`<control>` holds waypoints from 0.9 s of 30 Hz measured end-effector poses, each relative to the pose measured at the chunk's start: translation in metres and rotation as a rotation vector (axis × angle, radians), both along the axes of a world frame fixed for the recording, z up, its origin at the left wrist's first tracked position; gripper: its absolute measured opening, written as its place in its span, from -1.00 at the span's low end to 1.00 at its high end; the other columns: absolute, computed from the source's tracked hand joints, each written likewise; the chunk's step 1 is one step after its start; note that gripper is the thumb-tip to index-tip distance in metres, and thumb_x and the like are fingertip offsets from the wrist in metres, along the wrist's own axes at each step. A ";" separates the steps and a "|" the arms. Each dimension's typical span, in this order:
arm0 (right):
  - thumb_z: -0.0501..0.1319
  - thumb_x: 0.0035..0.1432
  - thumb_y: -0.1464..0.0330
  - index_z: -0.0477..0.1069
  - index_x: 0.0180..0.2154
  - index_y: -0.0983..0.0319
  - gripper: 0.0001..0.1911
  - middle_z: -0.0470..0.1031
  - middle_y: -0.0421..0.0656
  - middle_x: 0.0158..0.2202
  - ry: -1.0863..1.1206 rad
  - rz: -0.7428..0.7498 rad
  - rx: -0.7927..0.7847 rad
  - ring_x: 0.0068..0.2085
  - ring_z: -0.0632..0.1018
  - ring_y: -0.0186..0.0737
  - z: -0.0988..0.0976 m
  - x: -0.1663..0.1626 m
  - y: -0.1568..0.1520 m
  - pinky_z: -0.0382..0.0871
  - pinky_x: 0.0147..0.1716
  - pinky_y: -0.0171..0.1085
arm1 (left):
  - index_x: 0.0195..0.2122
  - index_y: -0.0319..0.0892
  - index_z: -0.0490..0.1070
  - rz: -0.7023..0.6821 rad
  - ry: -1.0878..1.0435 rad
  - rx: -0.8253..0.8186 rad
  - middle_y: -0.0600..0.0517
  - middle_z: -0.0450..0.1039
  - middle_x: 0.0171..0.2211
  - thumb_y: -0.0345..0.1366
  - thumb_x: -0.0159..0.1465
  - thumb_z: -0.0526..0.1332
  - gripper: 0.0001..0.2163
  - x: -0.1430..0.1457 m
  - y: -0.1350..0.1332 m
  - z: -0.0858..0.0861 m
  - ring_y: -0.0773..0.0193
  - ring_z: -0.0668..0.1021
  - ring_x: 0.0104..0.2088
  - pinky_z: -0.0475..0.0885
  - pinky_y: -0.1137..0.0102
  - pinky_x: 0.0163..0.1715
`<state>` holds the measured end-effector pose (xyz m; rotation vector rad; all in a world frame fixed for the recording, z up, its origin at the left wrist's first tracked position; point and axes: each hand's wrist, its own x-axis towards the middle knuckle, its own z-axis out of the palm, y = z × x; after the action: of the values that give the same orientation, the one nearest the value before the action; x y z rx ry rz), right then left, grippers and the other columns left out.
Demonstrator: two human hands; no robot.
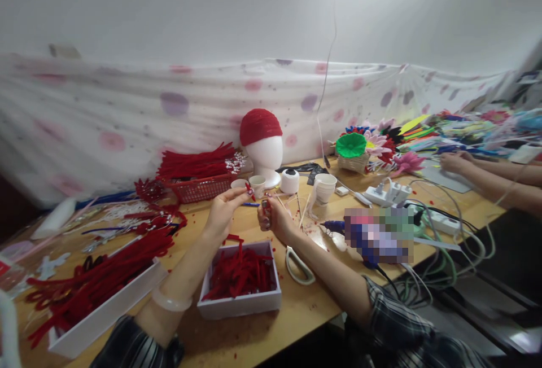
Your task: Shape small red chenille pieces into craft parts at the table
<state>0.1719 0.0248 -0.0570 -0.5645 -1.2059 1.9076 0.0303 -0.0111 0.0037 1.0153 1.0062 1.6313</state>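
Note:
My left hand [223, 214] is closed in a pinch on a small red chenille piece [249, 189], held above the table. Just to its right, my right hand [277, 218] is wrapped around a small, dark patterned lighter [266, 207], with the thumb near its top. A narrow gap separates the two hands. Below them stands a white box [239, 307] filled with short red chenille strips [241, 271]. White-handled scissors [301, 277] lie beside the box, under my right forearm, which partly hides them.
A foam head [266, 156] with a red cap stands behind cups [325, 188]. Red stems fill a basket [201, 188] and a long white box [105, 311] at left. At right are a blue glue gun [334, 226], power strips [387, 193], cables and another person's hands [455, 162].

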 end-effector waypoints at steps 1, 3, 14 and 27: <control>0.09 0.07 -0.02 0.21 -0.56 0.22 -0.55 0.04 -0.33 -0.66 0.017 -0.027 -0.029 -0.62 0.02 -0.40 -0.001 0.001 0.002 -0.15 -0.60 -0.36 | -0.54 -0.17 0.59 -0.001 -0.006 -0.019 0.00 0.61 -0.48 -0.26 -0.34 0.51 -0.71 0.000 -0.001 0.001 0.19 0.57 -0.30 0.38 0.30 -0.14; 0.09 0.06 -0.04 0.21 -0.55 0.21 -0.54 0.05 -0.33 -0.67 0.033 -0.047 -0.093 -0.63 0.02 -0.41 -0.001 0.002 0.005 -0.15 -0.61 -0.37 | -0.56 -0.16 0.58 -0.001 -0.012 -0.055 0.00 0.60 -0.51 -0.24 -0.36 0.51 -0.71 -0.001 -0.001 0.004 0.18 0.56 -0.32 0.38 0.32 -0.21; 0.10 0.08 -0.02 0.25 -0.57 0.23 -0.54 0.11 -0.31 -0.69 0.086 -0.080 -0.187 -0.66 0.09 -0.42 0.003 0.005 0.006 -0.11 -0.62 -0.38 | -0.57 -0.16 0.61 -0.522 0.788 -0.091 -0.06 0.57 -0.51 -0.18 -0.10 0.41 -0.84 -0.038 -0.022 0.030 0.19 0.52 -0.49 0.33 0.36 -0.46; 0.13 0.05 -0.04 0.27 -0.58 0.23 -0.52 0.15 -0.31 -0.71 0.043 -0.106 -0.180 -0.68 0.13 -0.42 -0.001 0.005 0.009 -0.08 -0.65 -0.38 | -0.48 -0.20 0.58 -0.026 1.499 -0.289 -0.13 0.63 -0.39 -0.41 0.03 0.27 -0.91 -0.065 0.027 -0.032 0.11 0.60 -0.33 0.36 0.39 -0.34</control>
<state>0.1765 0.0341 -0.0581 -0.6664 -0.9636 1.9393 -0.0347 0.0156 -0.0287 2.0264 2.0317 0.4091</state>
